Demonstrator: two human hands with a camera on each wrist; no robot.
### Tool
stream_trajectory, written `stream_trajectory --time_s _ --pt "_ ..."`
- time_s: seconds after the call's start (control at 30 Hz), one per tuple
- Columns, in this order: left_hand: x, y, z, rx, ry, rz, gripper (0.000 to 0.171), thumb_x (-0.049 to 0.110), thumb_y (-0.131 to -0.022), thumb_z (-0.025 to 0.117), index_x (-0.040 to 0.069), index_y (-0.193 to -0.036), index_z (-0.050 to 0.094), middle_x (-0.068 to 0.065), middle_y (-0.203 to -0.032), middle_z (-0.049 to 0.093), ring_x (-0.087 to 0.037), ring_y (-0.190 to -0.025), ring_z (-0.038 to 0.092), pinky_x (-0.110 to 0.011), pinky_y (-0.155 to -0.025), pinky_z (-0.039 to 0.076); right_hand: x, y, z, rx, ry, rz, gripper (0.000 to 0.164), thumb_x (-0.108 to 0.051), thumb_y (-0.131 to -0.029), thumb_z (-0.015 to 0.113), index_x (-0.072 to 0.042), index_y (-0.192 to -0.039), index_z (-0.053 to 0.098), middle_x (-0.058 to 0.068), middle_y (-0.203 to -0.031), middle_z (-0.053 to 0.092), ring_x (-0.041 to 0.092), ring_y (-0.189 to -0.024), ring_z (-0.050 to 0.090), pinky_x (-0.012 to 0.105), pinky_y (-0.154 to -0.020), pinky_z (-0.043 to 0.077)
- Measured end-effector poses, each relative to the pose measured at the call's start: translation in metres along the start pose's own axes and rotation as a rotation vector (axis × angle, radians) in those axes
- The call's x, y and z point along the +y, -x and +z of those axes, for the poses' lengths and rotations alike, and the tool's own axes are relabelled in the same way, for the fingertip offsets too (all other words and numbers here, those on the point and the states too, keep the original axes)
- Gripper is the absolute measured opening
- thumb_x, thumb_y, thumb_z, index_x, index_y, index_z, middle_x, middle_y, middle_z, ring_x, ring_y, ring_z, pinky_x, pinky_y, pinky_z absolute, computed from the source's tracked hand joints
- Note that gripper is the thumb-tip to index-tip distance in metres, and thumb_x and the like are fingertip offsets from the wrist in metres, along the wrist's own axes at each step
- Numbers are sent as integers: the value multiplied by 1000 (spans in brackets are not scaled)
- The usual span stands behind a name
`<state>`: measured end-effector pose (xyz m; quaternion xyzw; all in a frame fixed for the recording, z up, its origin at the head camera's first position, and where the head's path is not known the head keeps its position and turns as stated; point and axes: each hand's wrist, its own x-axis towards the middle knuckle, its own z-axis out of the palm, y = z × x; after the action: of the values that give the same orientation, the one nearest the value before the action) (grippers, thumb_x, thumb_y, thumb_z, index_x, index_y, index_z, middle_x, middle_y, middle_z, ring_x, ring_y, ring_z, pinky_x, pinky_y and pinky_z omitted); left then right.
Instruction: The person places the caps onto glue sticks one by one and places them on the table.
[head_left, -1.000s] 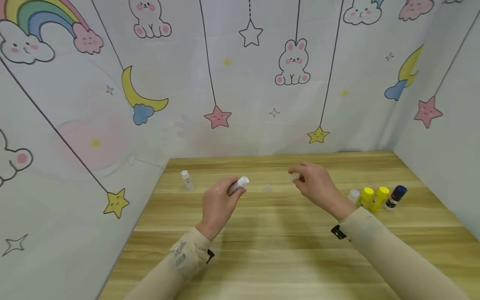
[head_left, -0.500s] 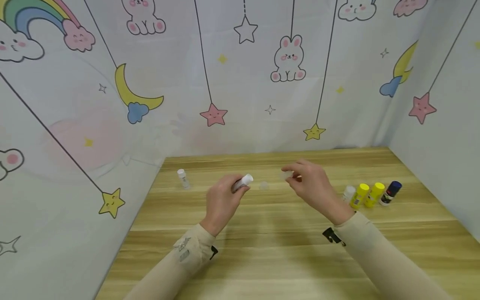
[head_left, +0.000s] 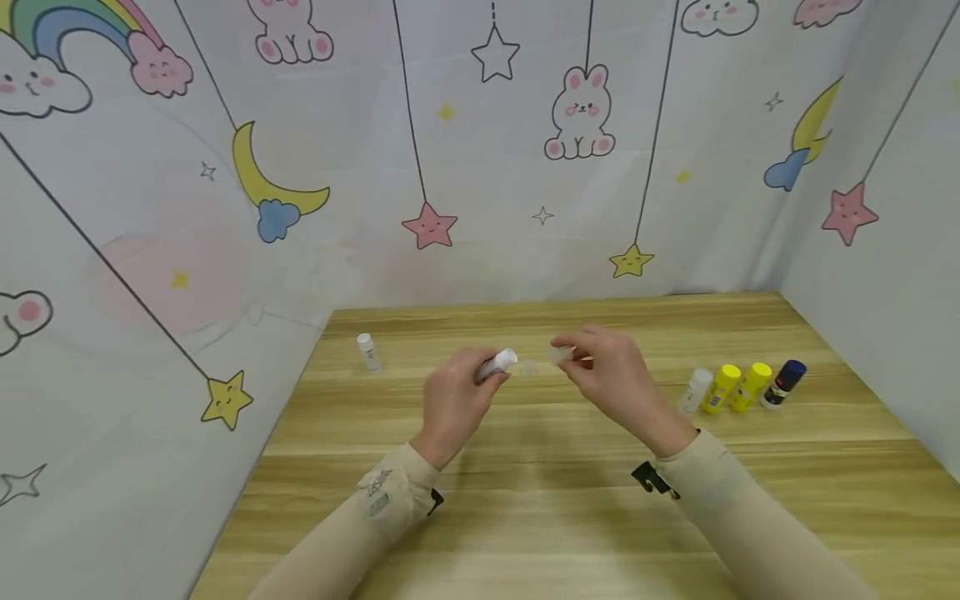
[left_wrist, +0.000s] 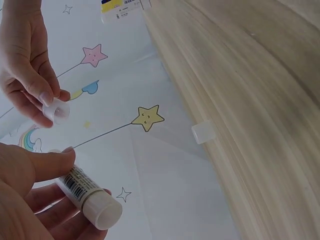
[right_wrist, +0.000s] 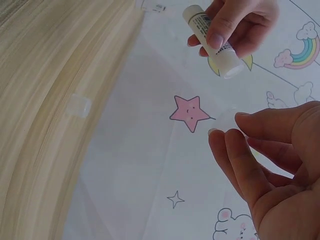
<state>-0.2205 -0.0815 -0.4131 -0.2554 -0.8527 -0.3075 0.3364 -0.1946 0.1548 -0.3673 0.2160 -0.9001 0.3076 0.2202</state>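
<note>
My left hand (head_left: 453,404) grips a white glue stick (head_left: 495,365), tilted, with a barcode label that shows in the left wrist view. To its right, my right hand (head_left: 617,379) pinches a small translucent cap (right_wrist: 226,121) between thumb and fingertips. In the left wrist view the cap (left_wrist: 58,111) turns its hollow end outward. A gap separates the cap from the glue stick. Between the hands, a second small translucent cap (head_left: 529,367) lies on the wooden table (head_left: 525,517).
Another white glue stick (head_left: 370,354) stands at the back left. On the right stand a white glue stick (head_left: 696,392), two yellow ones (head_left: 722,389) (head_left: 752,387) and a dark-blue-capped one (head_left: 783,385). A cartoon-printed curtain (head_left: 495,167) encloses the table's back and sides.
My hands have drawn closer together: the left has moved right with the glue stick, the right has moved left with the cap. Both grips look the same.
</note>
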Motion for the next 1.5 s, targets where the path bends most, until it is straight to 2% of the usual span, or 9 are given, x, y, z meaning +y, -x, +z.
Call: stream_trajectory --time_s 0.37,0.7,1.13,1.5 --pt "8 1 0 -34 11 16 28 21 -80 88 15 -105 76 1 -96 73 -12 -81 69 -34 -68 55 -7 1 5 -12 -33 -26 27 -7 -88 78 -12 -114 75 2 -110 70 14 -86 70 29 -72 59" --pt "12 4 2 -70 6 46 26 23 -83 85 15 -106 74 1 -97 72 -12 -79 69 -32 -68 55 -13 1 7 -17 -53 -49 26 -8 -89 78 -9 -115 75 3 -108 72 15 -85 72 29 -70 59" --pt "14 4 2 -55 11 97 26 22 -83 85 14 -105 75 1 -97 73 -11 -77 68 -29 -65 55 -18 1 7 -22 -63 -46 27 -8 -89 78 -8 -116 75 5 -108 71 16 -86 72 29 -70 59" --pt "15 7 1 -69 12 103 26 21 -83 85 13 -106 75 0 -96 72 -11 -76 67 -28 -64 54 -22 0 9 -38 -67 -44 27 -9 -89 79 -8 -115 75 3 -107 72 15 -85 72 29 -70 59"
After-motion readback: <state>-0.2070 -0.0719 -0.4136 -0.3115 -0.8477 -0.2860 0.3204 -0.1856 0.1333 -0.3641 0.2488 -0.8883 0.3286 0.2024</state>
